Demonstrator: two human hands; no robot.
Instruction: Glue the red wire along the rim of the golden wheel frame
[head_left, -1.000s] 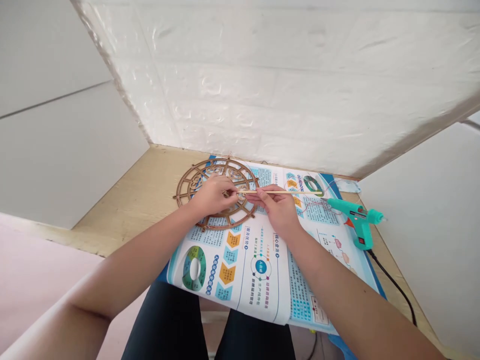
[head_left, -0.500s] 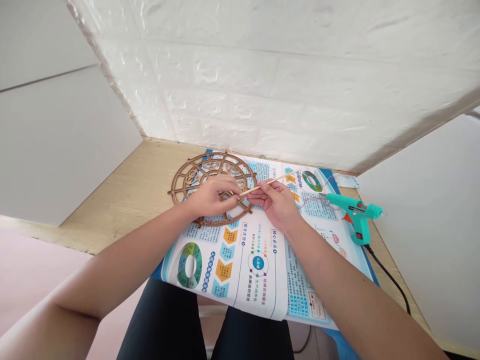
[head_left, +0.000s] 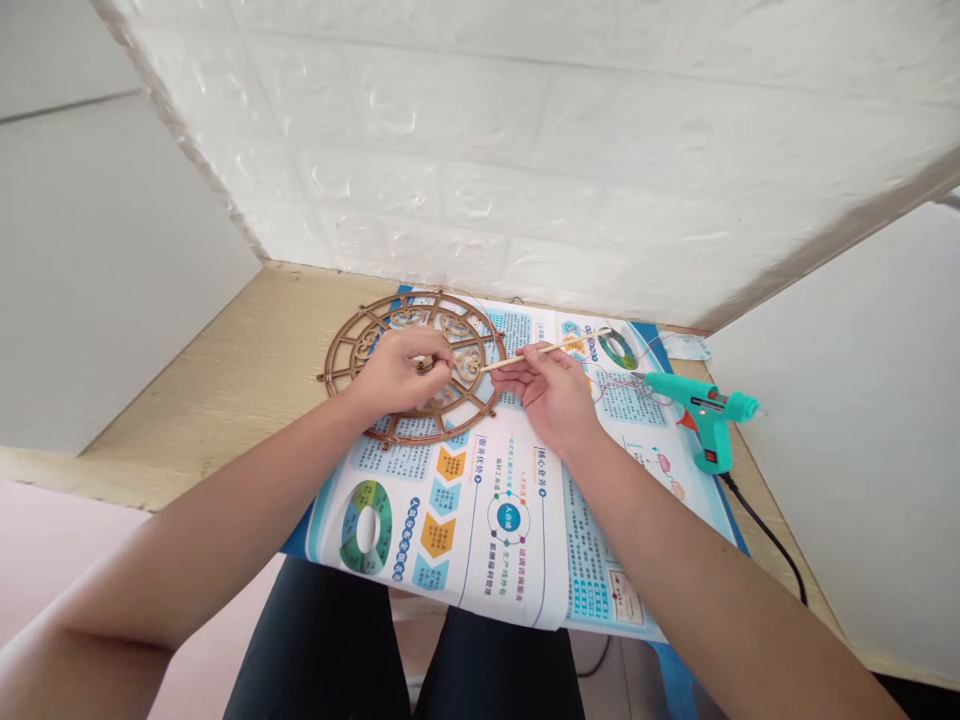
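Observation:
A round brown openwork frame (head_left: 480, 407) with scroll patterns lies on a printed sheet (head_left: 517, 590). Over its middle is my left hand (head_left: 405, 370), thumb and forefinger pinched together; whatever is between them is too small to make out. My right hand (head_left: 551, 395) holds a thin pale wooden stick (head_left: 574, 342) between thumb and fingers, right of the frame. The stick's left end points at the frame's right part, apart from my left fingertips. Thin reddish wires (head_left: 604, 385) lie on the sheet beyond my right hand.
A teal glue gun (head_left: 709, 415) rests at the right, its nozzle toward the wires, with a black cord (head_left: 765, 530) running down. A small pale packet (head_left: 686, 347) lies behind it. White brick-patterned wall (head_left: 487, 150) stands behind; white panels flank both sides.
My left hand has drawn away to the left from the stick's tip, opening a gap between them. The view has shifted slightly. My right hand still holds the stick.

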